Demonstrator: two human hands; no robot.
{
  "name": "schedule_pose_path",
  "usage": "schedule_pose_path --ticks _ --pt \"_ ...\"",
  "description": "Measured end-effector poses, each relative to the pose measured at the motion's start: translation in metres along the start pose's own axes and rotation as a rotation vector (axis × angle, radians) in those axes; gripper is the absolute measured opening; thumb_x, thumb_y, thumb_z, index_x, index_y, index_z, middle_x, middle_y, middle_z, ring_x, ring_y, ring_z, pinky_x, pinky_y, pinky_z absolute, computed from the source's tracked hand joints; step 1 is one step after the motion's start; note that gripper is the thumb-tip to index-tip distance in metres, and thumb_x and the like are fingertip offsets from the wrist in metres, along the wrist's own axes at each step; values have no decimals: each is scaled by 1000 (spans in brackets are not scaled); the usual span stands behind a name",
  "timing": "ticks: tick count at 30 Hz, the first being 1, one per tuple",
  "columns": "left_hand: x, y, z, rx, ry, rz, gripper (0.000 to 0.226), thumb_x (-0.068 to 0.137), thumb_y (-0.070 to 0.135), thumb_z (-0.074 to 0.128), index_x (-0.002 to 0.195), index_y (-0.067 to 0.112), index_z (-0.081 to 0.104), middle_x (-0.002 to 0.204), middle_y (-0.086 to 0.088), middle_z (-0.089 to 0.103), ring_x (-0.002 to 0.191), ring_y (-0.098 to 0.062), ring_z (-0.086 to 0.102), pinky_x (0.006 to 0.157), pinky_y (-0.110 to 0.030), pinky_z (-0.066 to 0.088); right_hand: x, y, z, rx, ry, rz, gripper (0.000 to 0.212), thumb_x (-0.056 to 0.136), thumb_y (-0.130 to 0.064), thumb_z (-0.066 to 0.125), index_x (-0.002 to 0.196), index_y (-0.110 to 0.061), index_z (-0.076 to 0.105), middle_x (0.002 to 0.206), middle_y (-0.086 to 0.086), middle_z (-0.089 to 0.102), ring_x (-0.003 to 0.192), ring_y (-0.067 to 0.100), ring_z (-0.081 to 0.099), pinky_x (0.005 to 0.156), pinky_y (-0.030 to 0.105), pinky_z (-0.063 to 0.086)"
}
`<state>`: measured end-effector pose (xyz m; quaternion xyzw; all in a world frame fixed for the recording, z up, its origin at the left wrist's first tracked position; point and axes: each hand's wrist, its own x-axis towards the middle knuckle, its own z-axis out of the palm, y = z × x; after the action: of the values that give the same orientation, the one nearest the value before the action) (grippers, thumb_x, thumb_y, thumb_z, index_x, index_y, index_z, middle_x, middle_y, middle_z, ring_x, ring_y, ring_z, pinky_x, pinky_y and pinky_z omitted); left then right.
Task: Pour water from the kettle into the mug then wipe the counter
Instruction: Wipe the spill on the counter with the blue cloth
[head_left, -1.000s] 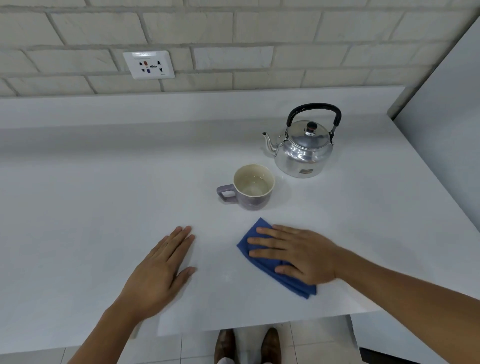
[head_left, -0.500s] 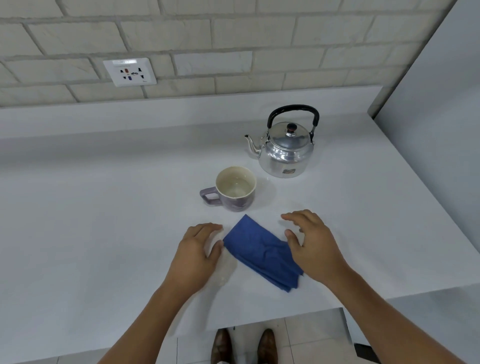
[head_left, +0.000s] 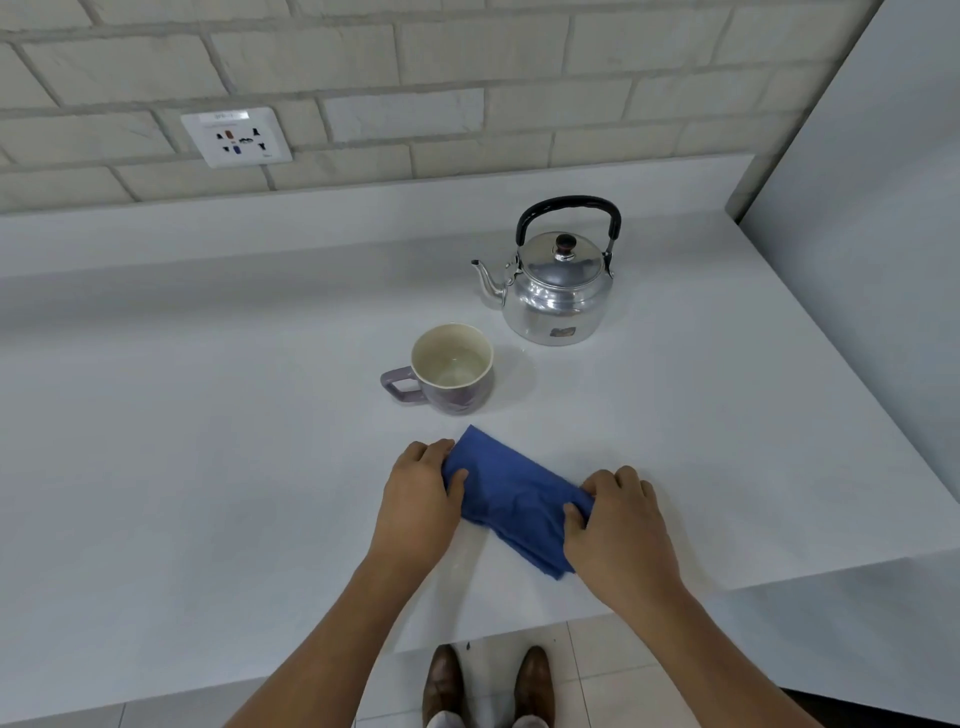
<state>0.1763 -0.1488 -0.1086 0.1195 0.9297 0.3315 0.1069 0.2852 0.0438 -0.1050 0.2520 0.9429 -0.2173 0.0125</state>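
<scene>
A blue cloth (head_left: 511, 501) lies folded on the white counter (head_left: 208, 467) near its front edge. My left hand (head_left: 418, 501) pinches the cloth's left end and my right hand (head_left: 618, 530) grips its right end. Behind the cloth stands a purple mug (head_left: 449, 370) with a cream inside, handle to the left, with a little water in it. A shiny metal kettle (head_left: 558, 293) with a black handle stands upright behind the mug to the right, its spout facing left.
A brick wall with a white socket plate (head_left: 236, 137) runs along the back. A grey wall (head_left: 883, 208) bounds the counter on the right. The counter's front edge steps back at the right, above tiled floor and my shoes (head_left: 488, 686).
My left hand slid right from the bare counter to the cloth's left end. My right hand lifted off the cloth's top and took hold of its right end.
</scene>
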Motion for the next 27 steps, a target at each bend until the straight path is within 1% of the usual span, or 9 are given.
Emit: schedule_pose_path --ticks 4,7,9,12,14,18,21,24,27 --pt "-4 0 3 30 2 -26 28 102 21 58 126 14 69 113 -5 68 93 -19 64 82 -20 44 4 4 -1 111 -18 14 16 91 -28 62 85 -20 50 90 -4 52 85 14 50 67 27 45" --pt "-8 -3 1 -12 21 -47 20 95 17 64 112 13 73 99 -2 67 82 -16 61 72 -16 44 10 4 -5 247 -33 40 16 92 -25 65 84 -24 51 82 -5 60 74 13 58 61 27 50" --pt "-10 -5 -4 -73 52 -55 15 92 14 67 106 15 74 93 -1 68 75 -12 59 67 -12 42 14 1 -8 361 -27 40 16 92 -23 69 85 -26 55 78 -7 64 66 8 61 58 19 49" --pt "-13 -11 -15 -168 124 -60 8 91 13 71 96 19 73 84 -3 69 75 -11 62 65 -16 44 18 -13 -16 531 16 21 15 89 -19 74 84 -27 62 76 -10 68 73 1 63 58 9 47" --pt "-14 -16 -25 -234 181 -69 10 91 12 72 96 21 73 86 -2 71 79 -14 66 68 -16 48 20 -26 -20 599 21 8 13 87 -19 76 85 -26 66 77 -10 70 76 -1 63 59 8 47" --pt "-15 -33 -54 -332 288 -92 19 92 11 72 98 29 72 92 2 74 85 -12 69 73 -22 52 27 -58 -24 621 -67 -22 8 85 -23 78 89 -27 72 83 -13 73 75 4 68 62 11 49" --pt "-19 -57 -81 -372 361 -132 24 93 11 71 99 35 71 97 6 74 88 -9 70 74 -20 51 32 -85 -20 696 -192 -56 12 83 -16 78 89 -26 76 83 -11 76 75 8 72 68 21 55" --pt "-24 -88 -112 -396 427 -196 25 94 12 70 100 36 73 101 7 74 90 -7 70 73 -18 50 36 -121 -9 725 -283 -143 18 83 -12 77 95 -26 77 86 -8 78 78 10 73 74 28 60" --pt "-27 -119 -140 -365 479 -257 22 95 14 68 102 34 74 103 5 75 90 -8 71 73 -19 49 40 -161 9 759 -337 -216 24 84 -11 78 101 -28 74 88 2 74 80 21 71 78 36 61"
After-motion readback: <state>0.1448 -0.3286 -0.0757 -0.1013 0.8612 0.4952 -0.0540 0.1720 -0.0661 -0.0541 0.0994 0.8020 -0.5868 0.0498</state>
